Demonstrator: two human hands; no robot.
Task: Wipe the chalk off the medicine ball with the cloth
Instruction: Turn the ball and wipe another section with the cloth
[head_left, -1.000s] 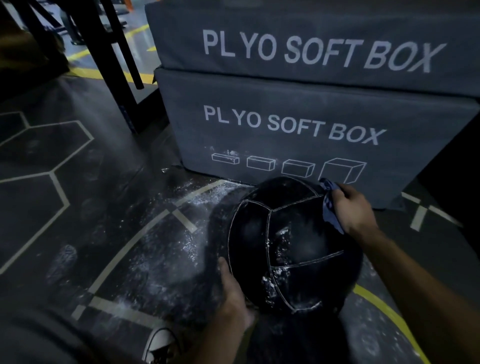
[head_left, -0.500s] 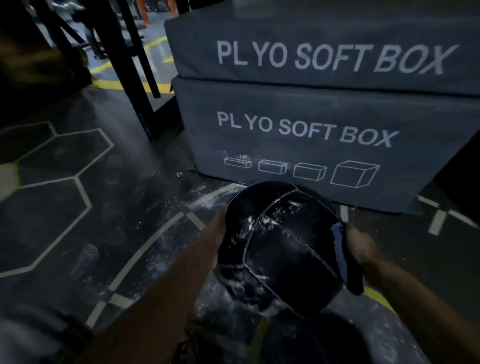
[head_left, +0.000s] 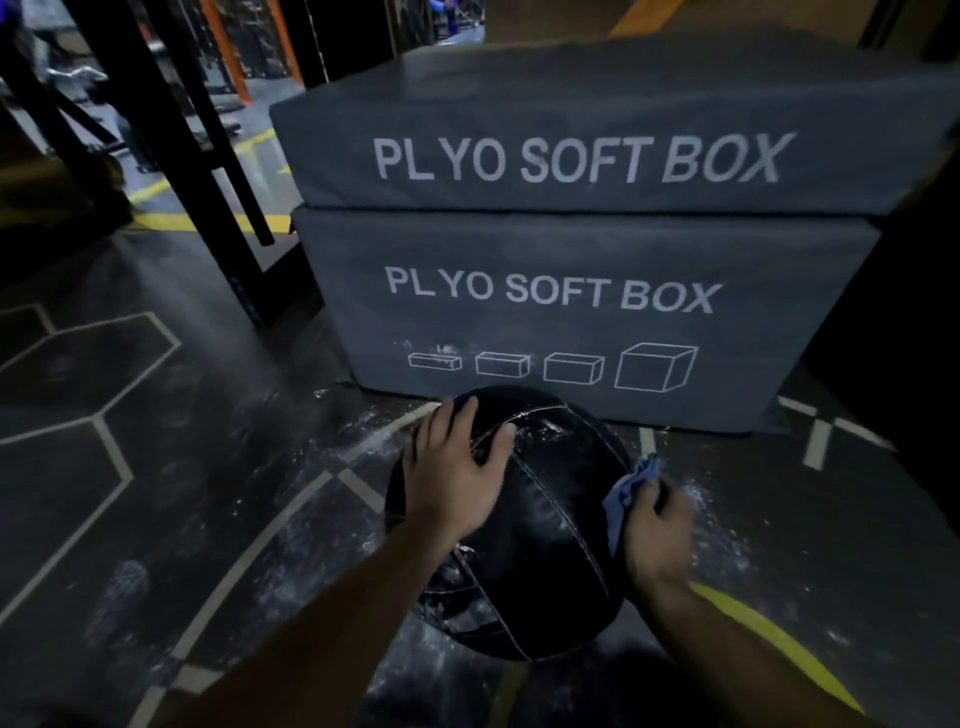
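The black medicine ball (head_left: 550, 525), stitched in pale seams and smeared with white chalk, is set on the dark floor (head_left: 218, 519) just near of two stacked grey plyo boxes (head_left: 571, 312). The left hand (head_left: 454, 473) is laid flat on its top, fingers released. A blue cloth (head_left: 626, 496) is grasped by the right hand (head_left: 657, 535) against the ball's right side.

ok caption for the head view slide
Left hand steadies a black stitched leather medicine ball while right hand presses a blue cloth against it.

A gym: two stacked grey padded boxes (head_left: 582, 249) printed "PLYO SOFT BOX" at centre, black steel rack uprights (head_left: 171, 130) upper left, dark line-marked rubber floor (head_left: 130, 467).
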